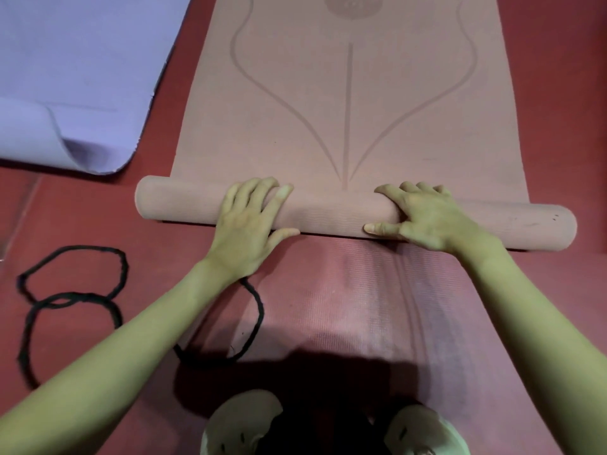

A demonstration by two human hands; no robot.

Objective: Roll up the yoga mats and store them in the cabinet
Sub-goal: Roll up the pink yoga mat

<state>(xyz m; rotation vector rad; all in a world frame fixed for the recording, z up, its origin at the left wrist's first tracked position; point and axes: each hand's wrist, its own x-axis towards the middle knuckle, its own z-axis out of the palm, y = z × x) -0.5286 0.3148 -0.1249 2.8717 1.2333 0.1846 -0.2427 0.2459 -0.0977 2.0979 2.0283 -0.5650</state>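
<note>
A dusty pink yoga mat [295, 93] with a printed line pattern lies flat, stretching away from me. Its near end is wound into a roll [328, 215] lying across the view. My left hand [249, 221] grips the roll left of centre, fingers over the top and thumb along the near side. My right hand [427, 218] grips it right of centre in the same way. A lilac yoga mat [82, 60] lies unrolled at the upper left, its near corner curling up.
Black strap loops [72, 290] lie on the red floor at the left, and another loop [253, 323] runs under my left forearm. A reddish ribbed mat [361, 307] lies between the roll and my light shoes [243, 425].
</note>
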